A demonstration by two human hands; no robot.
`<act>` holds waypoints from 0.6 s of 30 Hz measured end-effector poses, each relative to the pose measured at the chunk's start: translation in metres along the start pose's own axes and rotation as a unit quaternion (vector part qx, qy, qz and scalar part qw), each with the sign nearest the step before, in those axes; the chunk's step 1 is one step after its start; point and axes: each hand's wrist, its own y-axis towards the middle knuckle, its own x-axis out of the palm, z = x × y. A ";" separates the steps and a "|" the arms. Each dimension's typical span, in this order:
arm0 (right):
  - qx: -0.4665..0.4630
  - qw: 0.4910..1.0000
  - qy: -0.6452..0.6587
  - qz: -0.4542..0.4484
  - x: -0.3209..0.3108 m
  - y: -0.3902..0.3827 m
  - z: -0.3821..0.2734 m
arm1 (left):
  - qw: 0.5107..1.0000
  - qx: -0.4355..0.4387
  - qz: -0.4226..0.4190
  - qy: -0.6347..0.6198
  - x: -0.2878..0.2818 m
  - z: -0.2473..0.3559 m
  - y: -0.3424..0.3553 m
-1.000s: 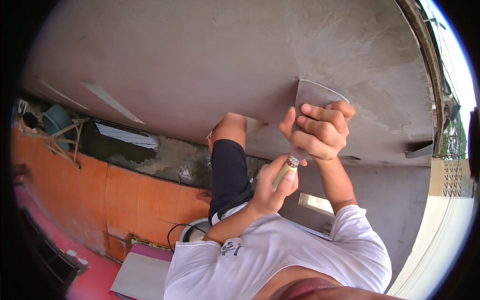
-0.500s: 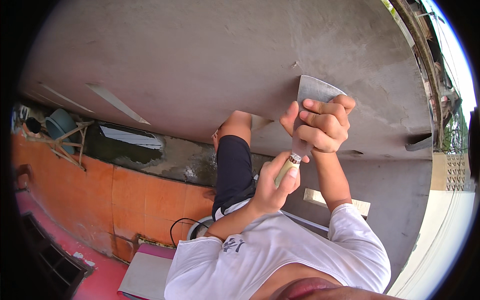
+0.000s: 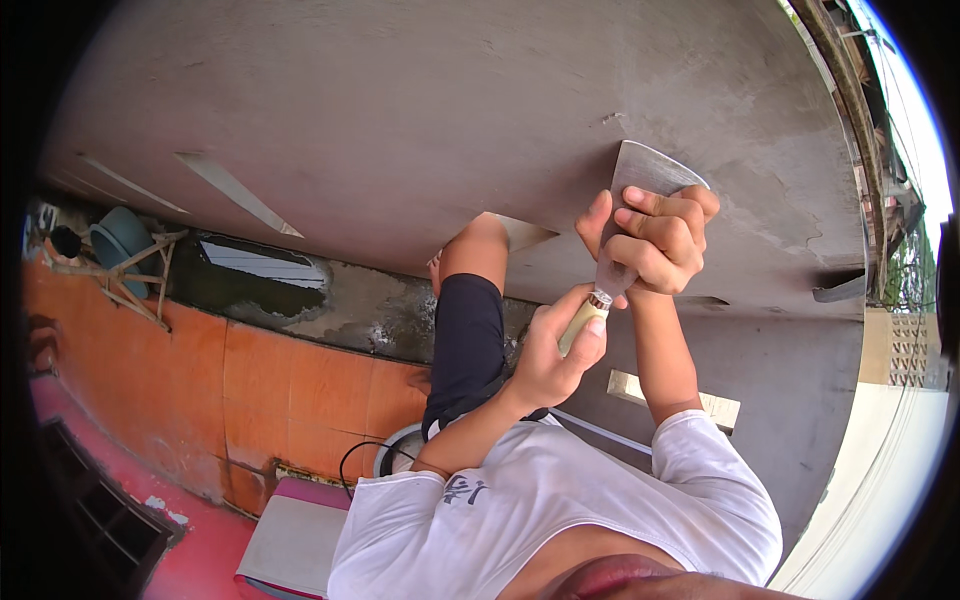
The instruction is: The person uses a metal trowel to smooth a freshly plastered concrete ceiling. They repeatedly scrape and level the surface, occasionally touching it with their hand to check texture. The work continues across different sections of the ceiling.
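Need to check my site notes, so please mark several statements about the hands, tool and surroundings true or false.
1. The left hand holds the handle of the scraper. True.
2. The right hand is well away from the scraper. False: it is on the blade.
3. The shirt is white. True.
4. The shorts are bright yellow. False: they are dark.
5. A blue-grey basin appears toward the picture's left. True.

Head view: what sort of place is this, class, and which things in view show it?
Probably an outdoor passage beside a house: a grey cement-rendered wall, orange floor paving with standing water alongside, and bright sky at the right edge.
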 end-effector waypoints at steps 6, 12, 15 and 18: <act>-0.010 1.000 0.019 0.013 0.002 0.005 0.004 | 1.000 0.016 0.002 0.000 0.002 0.001 0.002; -0.009 0.998 0.054 0.040 0.025 0.039 0.006 | 0.999 0.043 0.026 -0.011 0.004 0.019 0.014; 0.015 0.998 0.032 0.042 0.019 0.018 -0.001 | 0.999 0.016 0.024 0.017 0.001 0.019 0.006; 0.007 0.998 0.027 0.049 0.023 0.022 -0.001 | 0.999 0.019 0.032 0.031 -0.004 0.024 0.007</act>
